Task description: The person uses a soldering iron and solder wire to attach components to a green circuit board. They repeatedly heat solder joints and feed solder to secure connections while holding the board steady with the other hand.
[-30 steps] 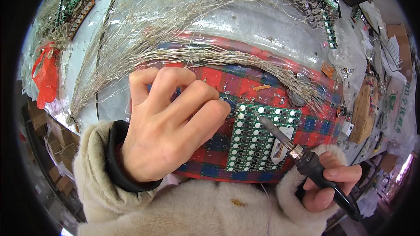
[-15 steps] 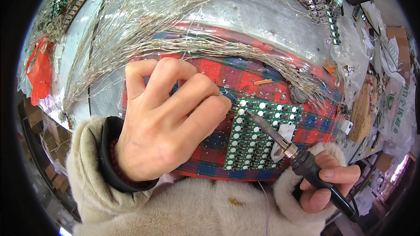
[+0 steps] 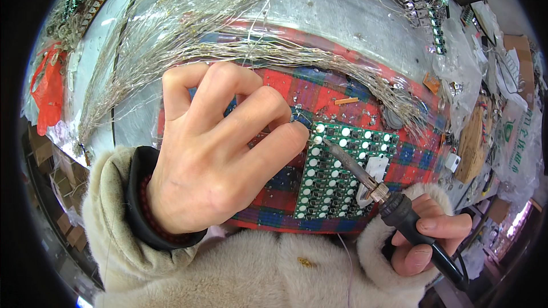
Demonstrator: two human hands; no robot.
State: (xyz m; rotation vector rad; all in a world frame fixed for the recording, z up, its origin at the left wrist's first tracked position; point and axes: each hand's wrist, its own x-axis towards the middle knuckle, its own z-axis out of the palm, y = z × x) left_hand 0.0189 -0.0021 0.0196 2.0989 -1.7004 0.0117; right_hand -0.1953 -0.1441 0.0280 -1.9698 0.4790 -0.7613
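My right hand point(image 3: 435, 234) holds a soldering iron point(image 3: 408, 217) by its black handle. The iron's dark tip rests at the upper left part of a green circuit board point(image 3: 337, 175), which carries rows of round white pads and small black parts. My left hand point(image 3: 220, 154) is closed, with its knuckles up, at the board's upper left corner. Thin wire point(image 3: 302, 116) shows beside its fingertips, which are mostly hidden under the hand. A small white piece point(image 3: 375, 170) lies on the board, partly behind the iron.
Under the board is a red and blue plaid cloth point(image 3: 274, 194) strewn with bits of solder. Bundles of thin silvery wires point(image 3: 274, 54) arch across the bench beyond my hands. Clear plastic bags point(image 3: 516, 142) lie at the right, a red bag point(image 3: 48, 91) at the left.
My left hand has shifted slightly right and the board a little up and right. The iron stays nearly in place, with its tip still at the board's upper left.
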